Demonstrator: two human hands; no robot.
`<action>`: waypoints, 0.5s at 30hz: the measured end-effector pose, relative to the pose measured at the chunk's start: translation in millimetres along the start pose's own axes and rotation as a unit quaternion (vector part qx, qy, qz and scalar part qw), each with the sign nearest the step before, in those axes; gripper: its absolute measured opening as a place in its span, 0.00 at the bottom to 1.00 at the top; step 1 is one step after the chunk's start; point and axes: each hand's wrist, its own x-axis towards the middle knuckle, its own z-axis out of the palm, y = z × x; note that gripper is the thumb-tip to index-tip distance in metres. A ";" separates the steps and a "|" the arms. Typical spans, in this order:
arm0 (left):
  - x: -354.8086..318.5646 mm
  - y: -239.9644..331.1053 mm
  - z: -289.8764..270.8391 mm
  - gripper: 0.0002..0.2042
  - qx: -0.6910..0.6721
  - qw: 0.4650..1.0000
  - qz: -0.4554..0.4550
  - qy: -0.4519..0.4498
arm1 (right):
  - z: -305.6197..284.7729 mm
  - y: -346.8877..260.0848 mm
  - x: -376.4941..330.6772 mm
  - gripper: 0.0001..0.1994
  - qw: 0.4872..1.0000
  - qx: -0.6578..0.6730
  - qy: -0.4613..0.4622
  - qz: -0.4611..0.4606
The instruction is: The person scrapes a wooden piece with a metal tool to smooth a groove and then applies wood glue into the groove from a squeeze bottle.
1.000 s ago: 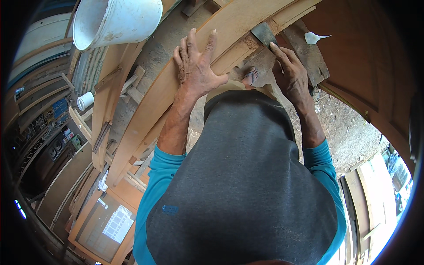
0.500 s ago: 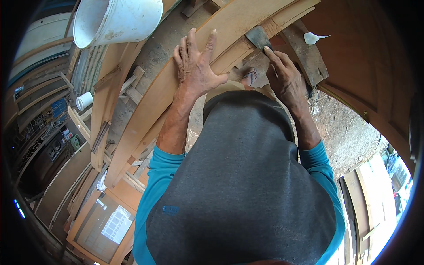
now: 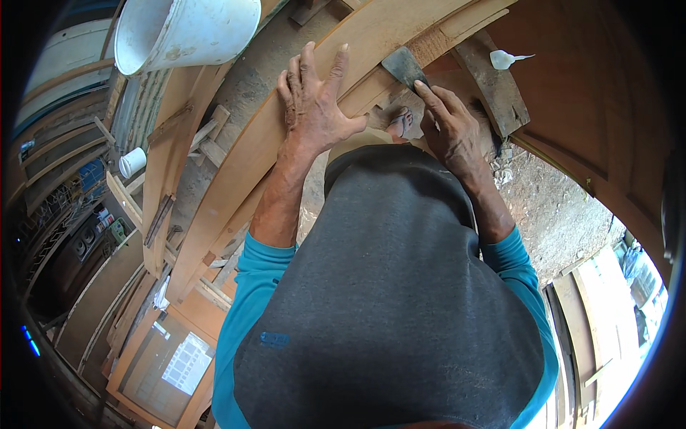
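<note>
My left hand point(image 3: 314, 104) lies on a long light-brown wooden board point(image 3: 243, 168), its fingers spread and the thumb apart toward me. My right hand point(image 3: 454, 129) is closed on a scraper, whose flat dark blade point(image 3: 404, 68) points up and left with the index finger pressed along it. The grip end is hidden in the palm. The blade rests on the near strip of the wooden piece, beside a rough reddish-brown patch point(image 3: 429, 46) that runs to the right of it.
A large white bucket point(image 3: 207, 32) lies tilted at the upper left, and a small white cup point(image 3: 133, 163) is below it. A white nozzle-tipped bottle point(image 3: 502, 60) sits right of my right hand, near a worn plank point(image 3: 493, 89). A glazed wooden frame point(image 3: 143, 372) lies lower left.
My right hand and the scraper have slid left and slightly down along the wood, toward my left hand. The left hand keeps its place on the board.
</note>
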 end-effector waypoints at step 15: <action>-0.7 0.8 0.0 0.64 0.000 1.000 0.002 -0.003 | -15.3 3.6 4.2 0.32 0.999 -0.040 -0.026 0.001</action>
